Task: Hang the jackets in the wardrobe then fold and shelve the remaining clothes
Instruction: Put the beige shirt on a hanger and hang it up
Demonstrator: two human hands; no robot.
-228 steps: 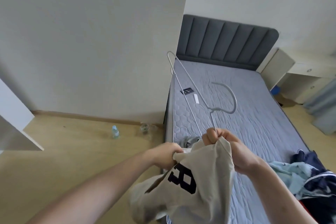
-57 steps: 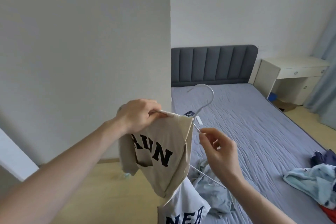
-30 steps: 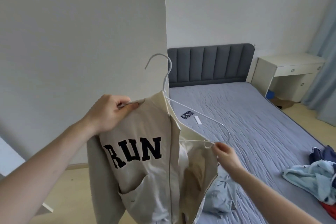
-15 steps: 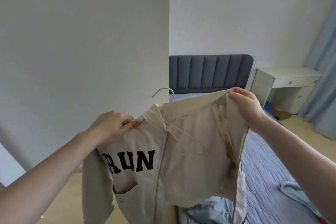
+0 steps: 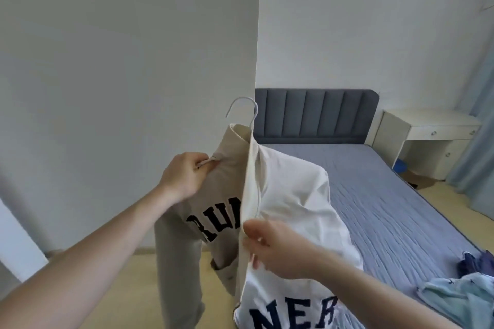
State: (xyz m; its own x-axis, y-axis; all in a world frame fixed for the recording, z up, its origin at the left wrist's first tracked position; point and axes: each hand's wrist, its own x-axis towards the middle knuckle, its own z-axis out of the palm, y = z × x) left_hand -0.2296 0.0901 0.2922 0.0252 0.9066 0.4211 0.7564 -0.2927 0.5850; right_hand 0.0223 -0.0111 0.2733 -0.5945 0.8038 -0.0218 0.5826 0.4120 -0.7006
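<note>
A beige and white jacket (image 5: 288, 195) with dark letters hangs on a white wire hanger (image 5: 247, 108), whose hook sticks up above the collar. My left hand (image 5: 184, 176) grips the left shoulder of the jacket together with the hanger's end. My right hand (image 5: 278, 246) pinches the front edge of the white half near the zipper. Both halves of the jacket now drape over the hanger. The hanger's lower wire is hidden inside the cloth.
A bed (image 5: 387, 208) with a grey-blue mattress and dark padded headboard (image 5: 315, 112) lies to the right. Light blue and navy clothes (image 5: 465, 286) lie on its near right part. A white desk (image 5: 427, 136) stands beyond. A white wall panel (image 5: 128, 88) fills the left.
My right hand has drawn the right half of the jacket over the hanger's shoulder and dropped to the front edge. The hook has risen above the collar.
</note>
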